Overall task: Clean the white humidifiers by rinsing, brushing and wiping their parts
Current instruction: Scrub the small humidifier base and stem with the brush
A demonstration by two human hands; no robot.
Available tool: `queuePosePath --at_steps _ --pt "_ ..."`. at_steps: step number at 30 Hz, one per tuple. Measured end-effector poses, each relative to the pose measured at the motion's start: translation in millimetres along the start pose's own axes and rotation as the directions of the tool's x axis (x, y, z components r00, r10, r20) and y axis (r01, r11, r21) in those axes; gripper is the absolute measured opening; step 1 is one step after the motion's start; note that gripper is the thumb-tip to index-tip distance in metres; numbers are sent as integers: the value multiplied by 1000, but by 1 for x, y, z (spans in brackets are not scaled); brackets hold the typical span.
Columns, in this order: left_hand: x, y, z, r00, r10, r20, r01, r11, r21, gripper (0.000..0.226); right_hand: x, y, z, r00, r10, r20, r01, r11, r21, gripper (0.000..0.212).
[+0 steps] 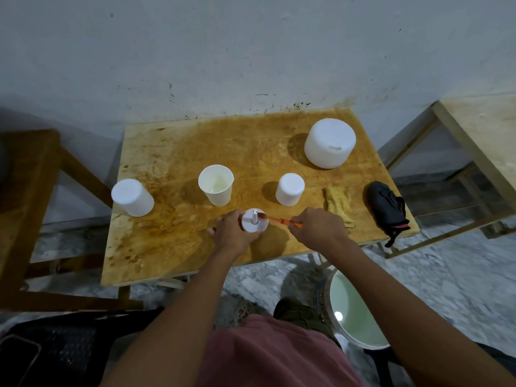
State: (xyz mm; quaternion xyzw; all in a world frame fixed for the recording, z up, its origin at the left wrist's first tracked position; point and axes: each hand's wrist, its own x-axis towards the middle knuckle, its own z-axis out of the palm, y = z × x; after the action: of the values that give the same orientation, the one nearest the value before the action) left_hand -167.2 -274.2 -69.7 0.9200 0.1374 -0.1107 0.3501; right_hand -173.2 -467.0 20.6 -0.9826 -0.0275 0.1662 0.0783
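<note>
Part: one white round disc part [258,226] with a short stem standing up in the middle. It's over the near middle of the worktop [167,247], just in front of the open cup. Can't tell if it's resting on the wood or lifted a bit.
Left hand: the left hand [233,233] grips the disc from the left, with its fingers curled round the rim.
Right hand: the right hand [318,227] pinches the tail end of a skinny orange brush [280,219]. The bristle end sits on the disc right beside the stem.
Feel: my guess is hard, thin, light plastic, and probably slick once it's wet. The stem looks like the bit that'd snap.
Where to hold: by the rim, like now, not by the stem.
Brush: looks thin and likely a bit bendy, so go with light strokes.
Other white pieces: four on the worktop. That's the open cup [216,188], a small cylinder [289,189] to its right, a left cylinder [132,197] near the left edge, and a big tub [330,143] at the far right.
Cloths: two. A yellow cloth [337,203] lies just past the right hand, and a dark cloth [388,208] sits at the right edge.
Water: one basin [354,311] sits down below the worktop on the right, holding pale liquid.
</note>
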Motion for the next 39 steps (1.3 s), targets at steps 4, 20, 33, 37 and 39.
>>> queuePosePath --at_steps 4,20,33,37,39 --pt "-1 2 1 1000 2 -6 -2 1000 -7 58 -1 -1 -1 999 22 42 -26 994 108 29" --pt "0 1 -1 1000 20 -3 -20 1000 14 59 -33 -14 44 937 249 243 -336 468 817 40" --pt "-1 2 -1 1000 12 8 -12 999 47 61 -58 -41 62 938 271 217 -285 244 927 48" --pt "-2 2 -2 1000 16 3 -16 998 53 58 -61 -45 64 950 270 154 -225 256 940 51" --pt "-2 3 -2 1000 19 6 -19 999 45 59 -63 -46 64 948 281 152 -228 262 938 53"
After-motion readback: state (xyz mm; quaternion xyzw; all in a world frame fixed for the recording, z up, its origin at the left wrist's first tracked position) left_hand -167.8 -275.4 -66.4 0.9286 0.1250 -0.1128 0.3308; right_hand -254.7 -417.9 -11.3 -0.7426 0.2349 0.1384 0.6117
